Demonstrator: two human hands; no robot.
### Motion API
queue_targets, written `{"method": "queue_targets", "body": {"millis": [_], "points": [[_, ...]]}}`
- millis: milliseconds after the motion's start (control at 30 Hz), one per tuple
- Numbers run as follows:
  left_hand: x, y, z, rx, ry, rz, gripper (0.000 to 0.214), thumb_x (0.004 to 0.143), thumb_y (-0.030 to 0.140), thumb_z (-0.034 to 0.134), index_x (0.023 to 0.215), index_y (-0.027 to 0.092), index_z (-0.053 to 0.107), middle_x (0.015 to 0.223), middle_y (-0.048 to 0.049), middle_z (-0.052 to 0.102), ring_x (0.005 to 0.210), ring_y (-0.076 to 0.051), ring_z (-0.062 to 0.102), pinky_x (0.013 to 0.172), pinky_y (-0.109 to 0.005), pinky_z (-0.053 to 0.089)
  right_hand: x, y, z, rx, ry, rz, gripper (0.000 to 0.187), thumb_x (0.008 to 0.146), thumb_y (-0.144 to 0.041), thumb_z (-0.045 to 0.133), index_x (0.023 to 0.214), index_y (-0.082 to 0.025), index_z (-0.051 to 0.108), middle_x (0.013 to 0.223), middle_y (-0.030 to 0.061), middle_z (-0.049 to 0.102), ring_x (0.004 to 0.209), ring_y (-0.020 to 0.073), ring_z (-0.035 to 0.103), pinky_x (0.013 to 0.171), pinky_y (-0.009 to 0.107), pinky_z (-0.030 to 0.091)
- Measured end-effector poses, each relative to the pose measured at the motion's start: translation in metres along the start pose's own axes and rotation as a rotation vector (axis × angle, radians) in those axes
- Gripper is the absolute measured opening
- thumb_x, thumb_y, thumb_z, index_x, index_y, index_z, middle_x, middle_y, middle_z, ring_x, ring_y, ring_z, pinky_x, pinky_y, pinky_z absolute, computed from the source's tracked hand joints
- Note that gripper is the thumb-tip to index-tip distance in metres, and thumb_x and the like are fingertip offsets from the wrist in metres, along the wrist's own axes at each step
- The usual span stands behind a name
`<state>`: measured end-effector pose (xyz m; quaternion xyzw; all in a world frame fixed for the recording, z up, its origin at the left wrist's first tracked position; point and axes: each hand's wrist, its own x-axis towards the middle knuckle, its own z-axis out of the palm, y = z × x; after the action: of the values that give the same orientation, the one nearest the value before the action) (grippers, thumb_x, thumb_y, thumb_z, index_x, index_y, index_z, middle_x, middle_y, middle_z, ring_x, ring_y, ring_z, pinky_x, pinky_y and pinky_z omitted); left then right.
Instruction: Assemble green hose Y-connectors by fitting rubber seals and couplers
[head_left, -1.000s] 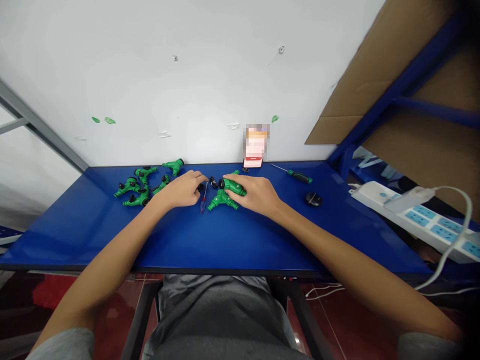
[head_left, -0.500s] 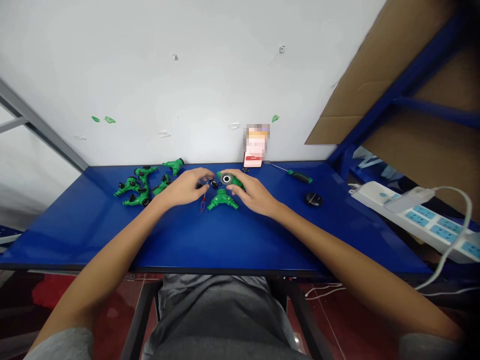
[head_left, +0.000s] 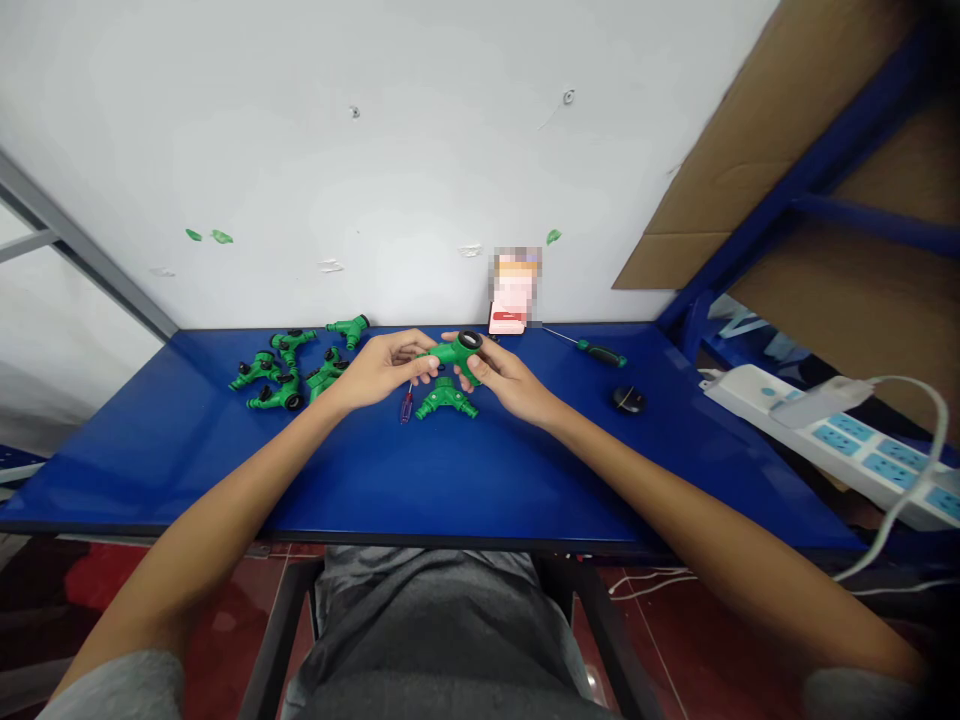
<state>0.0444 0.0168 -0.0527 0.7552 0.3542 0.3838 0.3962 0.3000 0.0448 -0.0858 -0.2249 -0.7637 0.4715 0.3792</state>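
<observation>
A blue workbench [head_left: 480, 480] fills the frame's lower middle; at its centre, the left hand [head_left: 386, 368] and right hand [head_left: 504, 380] hold a green plastic hose connector [head_left: 456, 353] between them; a green Y-connector [head_left: 446, 400] lies just below, beside a red-handled screwdriver [head_left: 406, 405]; more green connectors [head_left: 262, 375] lie at the bench's left.

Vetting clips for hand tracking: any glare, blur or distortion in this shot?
Head view: wide-angle distortion stretches the blue table toward its ends; soft sheen, no hard glare; white wall looks washed bright; left hand, right hand and green hose fitting look sharp; a pixelated patch sits against the wall.
</observation>
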Motion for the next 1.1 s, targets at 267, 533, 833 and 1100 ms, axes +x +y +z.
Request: {"method": "queue_targets", "body": {"millis": [267,533,833,1100], "points": [[-0.001,-0.002,0.002,0.085,0.03,-0.073,0.045,0.095,0.058,0.08,0.111,0.017,0.069,0.097,-0.0092,0.083,0.086,-0.024,0.081,0.082,-0.037,0.064,0.004,0.009,-0.004,-0.148,0.136,0.0,0.059,0.093,-0.07,0.076,0.129,-0.024,0.071,0.117,0.009,0.072,0.102,0.027,0.068,0.089,0.042,0.06],[0.0,-0.01,0.001,0.044,-0.017,-0.059,0.045,0.098,0.057,0.077,0.118,0.018,0.068,0.104,-0.0104,0.082,0.092,-0.024,0.08,0.084,-0.038,0.065,0.001,0.007,-0.001,-0.226,0.169,-0.08,0.05,0.097,-0.065,0.075,0.128,-0.026,0.076,0.108,0.0072,0.068,0.096,0.0252,0.066,0.09,0.043,0.058],[-0.006,0.016,0.006,0.294,0.067,0.302,0.043,0.102,0.046,0.076,0.14,0.029,0.067,0.141,-0.0115,0.065,0.129,-0.027,0.064,0.105,-0.045,0.061,0.0,0.003,-0.002,-0.122,0.141,-0.009,0.043,0.091,-0.056,0.084,0.12,-0.026,0.078,0.118,0.0074,0.076,0.106,0.028,0.072,0.102,0.049,0.058],[-0.004,0.005,0.009,0.289,0.128,0.264,0.033,0.103,0.043,0.075,0.128,0.023,0.072,0.121,-0.01,0.072,0.103,-0.022,0.071,0.089,-0.036,0.065,-0.002,-0.012,0.004,-0.173,0.231,-0.028,0.036,0.087,-0.05,0.087,0.112,-0.026,0.076,0.112,0.0071,0.079,0.104,0.0283,0.073,0.097,0.048,0.06]]}}
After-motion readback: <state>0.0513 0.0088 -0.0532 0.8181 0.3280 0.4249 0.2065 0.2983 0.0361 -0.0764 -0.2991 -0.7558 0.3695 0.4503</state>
